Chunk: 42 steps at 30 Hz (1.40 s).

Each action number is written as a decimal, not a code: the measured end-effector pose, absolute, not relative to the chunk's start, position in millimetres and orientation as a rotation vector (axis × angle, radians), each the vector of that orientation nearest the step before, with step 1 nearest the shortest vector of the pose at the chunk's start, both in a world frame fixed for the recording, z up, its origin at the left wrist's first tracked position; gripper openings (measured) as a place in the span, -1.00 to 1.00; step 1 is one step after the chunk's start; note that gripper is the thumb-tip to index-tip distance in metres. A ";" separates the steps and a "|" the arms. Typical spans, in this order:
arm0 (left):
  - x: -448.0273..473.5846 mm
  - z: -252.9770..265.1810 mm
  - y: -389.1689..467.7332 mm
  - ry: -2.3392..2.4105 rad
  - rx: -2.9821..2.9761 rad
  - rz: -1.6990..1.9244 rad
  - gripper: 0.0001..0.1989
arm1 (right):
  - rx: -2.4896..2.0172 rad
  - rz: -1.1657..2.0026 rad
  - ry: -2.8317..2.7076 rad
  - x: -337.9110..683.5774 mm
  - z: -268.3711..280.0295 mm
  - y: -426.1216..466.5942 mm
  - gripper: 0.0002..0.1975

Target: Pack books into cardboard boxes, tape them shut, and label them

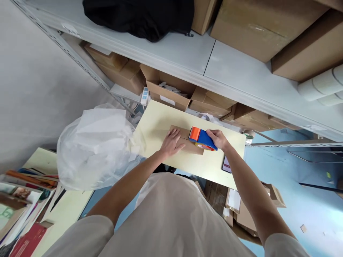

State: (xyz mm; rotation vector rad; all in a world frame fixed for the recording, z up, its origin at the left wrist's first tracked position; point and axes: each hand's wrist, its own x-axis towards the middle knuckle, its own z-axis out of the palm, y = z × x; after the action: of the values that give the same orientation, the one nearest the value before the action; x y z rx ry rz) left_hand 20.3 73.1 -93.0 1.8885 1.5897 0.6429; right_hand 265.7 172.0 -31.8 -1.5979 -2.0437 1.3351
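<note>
A flat brown cardboard box lies on the pale yellow table in front of me. My left hand rests on its left part, palm down, with the thumb spread away from the fingers. In my right hand is the blue handle end of a tape dispenser. Its orange front with the toothed edge points left, over the box's upper right part. A roll of tape sits low in the dispenser. Whether tape is stuck to the box I cannot tell.
A phone lies at the table's right side. Left of the table hangs a large translucent plastic bag. Beyond the table's back edge stand an open carton and a power strip. A grey shelf spans above.
</note>
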 end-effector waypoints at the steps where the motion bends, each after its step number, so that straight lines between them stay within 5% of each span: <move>1: 25.9 -87.0 75.4 1.618 1.700 0.741 -0.37 | -1.590 1.328 -2.038 266.7 -32.4 170.8 -0.43; 6: 49.9 -62.6 95.3 1.387 0.785 0.861 -0.50 | -1.594 1.323 -1.966 274.9 -36.5 166.5 -0.42; 11: 51.4 -58.5 104.6 1.335 0.711 0.857 -0.79 | -1.602 1.205 -2.038 269.4 -32.7 161.7 -0.40; 22: -28.6 -92.9 91.4 1.551 0.725 1.049 -0.78 | -1.778 0.829 -2.350 279.3 -9.5 154.3 -0.40; 42: -48.9 -133.3 95.4 1.842 0.915 0.931 -0.70 | -1.915 0.839 -2.413 262.8 -23.4 157.6 -0.37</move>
State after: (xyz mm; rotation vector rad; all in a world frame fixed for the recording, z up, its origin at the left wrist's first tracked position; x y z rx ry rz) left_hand -48.9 95.4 -133.3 0.9149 1.8422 0.9308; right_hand 262.8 157.6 -23.4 -1.9150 -2.4127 0.8387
